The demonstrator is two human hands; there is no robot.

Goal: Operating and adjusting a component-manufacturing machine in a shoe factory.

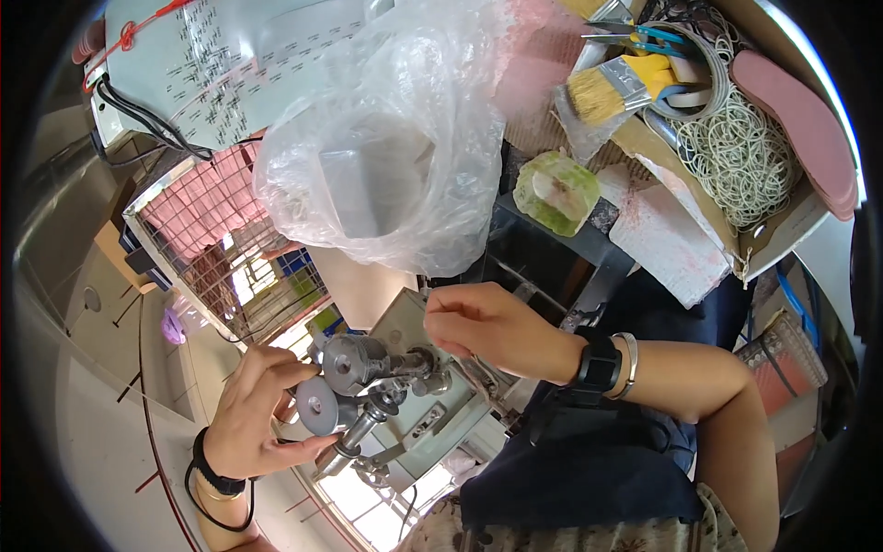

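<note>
Small grey metal machine (pixel 386 377) sits low centre, between both hands, on a pale green base (pixel 432 419). It has a round steel head with a centre hole, a flat disc wheel (pixel 317 405) just below-left of it, and a shaft running down-left to a knurled end; metal looks dull and worn

Left hand (pixel 258 405): fingers curled around the disc wheel, thumb under it, fingertips on top near the round head; grasping the wheel. Black bands on that wrist

Right hand (pixel 487 327): loosely clenched over the machine's right end, fingertips pinched together at the upper-left tip; can't tell whether anything is between them. Black watch (pixel 598 363) and silver bangle on the wrist

Above the machine: crumpled clear plastic bag (pixel 395 156). Right of it a green coconut (pixel 555 191) with cut top. Top right a cardboard box (pixel 736 239) holding a paintbrush (pixel 618 85), scissors and rubber bands (pixel 736 161). Wire basket (pixel 230 248) to the left
</note>
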